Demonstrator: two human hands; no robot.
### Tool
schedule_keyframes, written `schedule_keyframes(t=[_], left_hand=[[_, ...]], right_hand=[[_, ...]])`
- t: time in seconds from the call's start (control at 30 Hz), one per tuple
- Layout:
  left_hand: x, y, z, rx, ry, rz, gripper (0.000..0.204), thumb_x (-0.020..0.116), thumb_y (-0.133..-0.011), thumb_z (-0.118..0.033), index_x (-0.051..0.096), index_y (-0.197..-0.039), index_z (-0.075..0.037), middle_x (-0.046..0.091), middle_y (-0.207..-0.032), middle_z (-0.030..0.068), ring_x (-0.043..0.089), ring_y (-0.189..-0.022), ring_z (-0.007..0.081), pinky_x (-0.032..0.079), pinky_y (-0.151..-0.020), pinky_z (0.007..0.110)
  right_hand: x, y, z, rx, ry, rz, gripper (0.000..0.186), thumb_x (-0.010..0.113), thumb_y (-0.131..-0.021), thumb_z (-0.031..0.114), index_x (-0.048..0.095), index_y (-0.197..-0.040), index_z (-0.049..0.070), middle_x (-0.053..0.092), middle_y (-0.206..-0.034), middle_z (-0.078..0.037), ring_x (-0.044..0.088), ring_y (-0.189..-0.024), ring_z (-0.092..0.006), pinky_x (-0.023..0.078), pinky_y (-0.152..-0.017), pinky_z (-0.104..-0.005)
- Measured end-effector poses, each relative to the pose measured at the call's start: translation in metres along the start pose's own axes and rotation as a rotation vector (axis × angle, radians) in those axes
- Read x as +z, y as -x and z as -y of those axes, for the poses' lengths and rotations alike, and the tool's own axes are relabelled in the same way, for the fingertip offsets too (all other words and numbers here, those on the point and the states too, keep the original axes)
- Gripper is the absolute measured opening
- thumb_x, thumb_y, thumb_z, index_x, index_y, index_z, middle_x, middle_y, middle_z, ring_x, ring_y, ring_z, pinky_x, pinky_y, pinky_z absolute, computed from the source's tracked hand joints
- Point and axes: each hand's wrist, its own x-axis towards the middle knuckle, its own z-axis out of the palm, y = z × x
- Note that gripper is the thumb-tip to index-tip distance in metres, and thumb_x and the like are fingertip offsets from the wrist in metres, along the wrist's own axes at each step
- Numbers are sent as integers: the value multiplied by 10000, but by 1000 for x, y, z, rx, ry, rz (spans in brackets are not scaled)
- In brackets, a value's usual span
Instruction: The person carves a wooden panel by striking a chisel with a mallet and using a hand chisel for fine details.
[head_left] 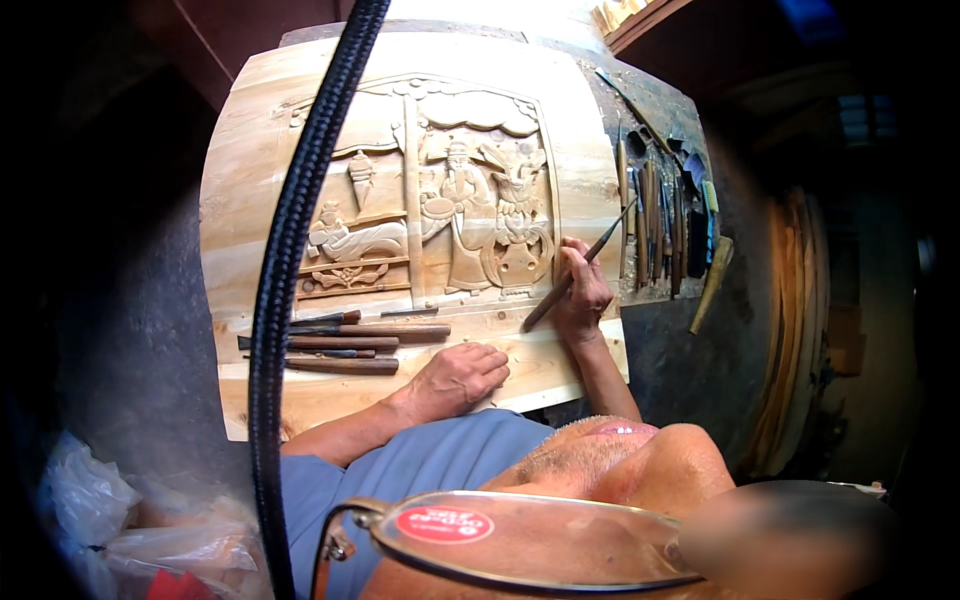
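A pale wooden board [245, 190] lies in front of me, carved in relief with robed figures, a vase shape and scrolled borders inside a frame. My right hand [583, 300] is closed round a wood-carving chisel [545, 306] at the board's lower right. The chisel slants, its dark metal end pointing up and right, away from the carving. My left hand [460, 380] rests palm down on the plain lower part of the board, fingers loosely bent, with nothing seen in it. Beside it on the left lie several wooden-handled chisels [350, 366].
A black braided cable [290, 260] crosses the view, hiding part of the board's left side. Past the right edge, more carving tools [655, 220] lie in a row on a dark worktop, with a wooden mallet-like piece [712, 285] near them. Plastic bags [170, 545] are at lower left.
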Motion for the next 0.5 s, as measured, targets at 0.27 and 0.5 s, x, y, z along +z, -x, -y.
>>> schedule_keyframes(t=[0.27, 0.5], left_hand=[[-3, -6, 7, -71, 153, -75, 156, 716, -844, -96, 704, -991, -44, 728, -1013, 110, 706, -900, 287, 575, -763, 394], [-24, -13, 3, -240, 311, -79, 134, 769, -855, -84, 755, -983, -44, 768, -938, 125, 745, -824, 294, 593, -709, 374]], right_hand=[[-3, -5, -14, 61, -28, -184, 204, 637, -1029, 122, 647, -1222, 58, 751, -1131, -136, 741, -1029, -278, 581, -882, -381], [-99, -50, -14, 84, 281, -206, 472, 497, -1100, 376, 713, -1040, -40, 759, -1064, -188, 724, -705, -193, 598, -598, -309]])
